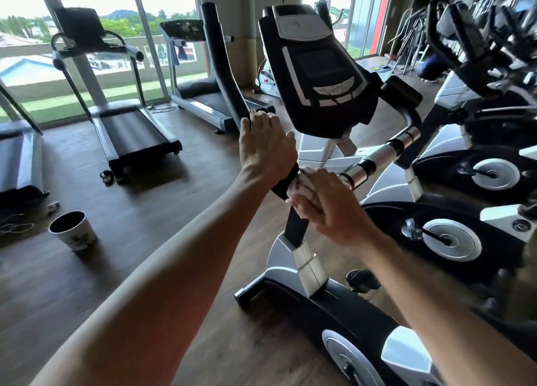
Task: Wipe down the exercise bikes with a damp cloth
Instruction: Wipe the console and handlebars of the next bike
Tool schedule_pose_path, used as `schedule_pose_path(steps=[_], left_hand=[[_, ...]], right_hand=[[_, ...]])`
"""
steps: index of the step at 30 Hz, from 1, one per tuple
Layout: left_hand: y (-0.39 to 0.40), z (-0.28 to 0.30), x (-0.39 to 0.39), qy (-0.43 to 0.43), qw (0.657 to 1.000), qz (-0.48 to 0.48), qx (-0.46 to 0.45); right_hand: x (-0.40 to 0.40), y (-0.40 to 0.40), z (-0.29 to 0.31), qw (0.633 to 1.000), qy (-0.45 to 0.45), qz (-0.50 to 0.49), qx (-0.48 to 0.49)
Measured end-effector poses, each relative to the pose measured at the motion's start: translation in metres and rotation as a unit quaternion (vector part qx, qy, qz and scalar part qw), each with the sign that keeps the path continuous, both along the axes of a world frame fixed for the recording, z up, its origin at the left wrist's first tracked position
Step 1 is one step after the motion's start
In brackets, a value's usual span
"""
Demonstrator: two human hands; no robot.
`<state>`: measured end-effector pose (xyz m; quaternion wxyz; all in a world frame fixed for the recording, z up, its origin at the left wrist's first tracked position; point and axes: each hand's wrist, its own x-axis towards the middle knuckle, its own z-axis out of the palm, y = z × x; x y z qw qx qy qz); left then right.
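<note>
A black and silver exercise bike (308, 272) stands in front of me, its black console (316, 65) tilted up at the centre. My left hand (266, 147) is wrapped around the black left handlebar (220, 60) where it bends. My right hand (328, 205) presses a white cloth (300, 185) against the handlebar just right of my left hand, near the chrome grip sections (377, 158). Most of the cloth is hidden under my fingers.
A metal cup (72, 230) stands on the wooden floor at the left. Treadmills (128, 124) line the windows behind. More exercise bikes (465, 164) stand close on the right. Loose cables (14, 225) lie on the floor at far left.
</note>
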<state>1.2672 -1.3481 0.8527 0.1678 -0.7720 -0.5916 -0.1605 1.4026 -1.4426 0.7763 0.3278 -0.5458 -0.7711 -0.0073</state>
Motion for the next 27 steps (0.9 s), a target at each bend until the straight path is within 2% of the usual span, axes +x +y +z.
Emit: schedule_pose_path(steps=[1,3,6,10,13,16,19,20,22,25,27], left_hand=[[-0.001,0.000,-0.001,0.001,1.000,-0.006,0.003],[0.000,-0.003,-0.002,-0.005,1.000,-0.013,0.009],[0.001,-0.004,0.000,-0.018,0.999,-0.033,0.020],[0.005,-0.005,0.002,0.035,0.992,-0.117,0.042],[0.006,-0.004,-0.001,0.076,0.982,-0.168,0.034],[0.007,-0.005,-0.001,0.088,0.978,-0.186,0.025],[0.008,-0.004,0.000,0.084,0.980,-0.180,0.021],[0.010,-0.004,0.001,0.089,0.979,-0.181,0.024],[0.014,-0.003,0.005,0.103,0.974,-0.199,0.036],[0.019,-0.003,0.008,0.112,0.971,-0.206,0.047],[0.019,-0.003,0.009,0.109,0.970,-0.213,0.050]], right_hand=[[0.013,-0.001,0.006,0.999,-0.030,0.010,-0.020],[0.027,-0.002,0.019,0.996,-0.066,-0.034,-0.045],[0.006,-0.007,0.018,0.990,-0.024,-0.126,-0.059],[-0.035,-0.005,0.004,0.981,0.035,-0.188,0.013],[-0.015,0.001,-0.004,0.986,0.023,-0.126,0.102],[0.036,0.009,-0.013,0.994,-0.004,-0.051,0.101],[0.079,0.030,-0.005,0.988,0.072,-0.115,0.078],[0.082,0.036,-0.002,0.986,0.071,-0.130,0.071],[0.068,0.037,-0.001,0.989,0.038,-0.121,0.069],[0.050,0.022,-0.013,0.996,-0.008,-0.028,0.086],[0.069,0.026,-0.014,0.995,-0.039,0.019,0.095]])
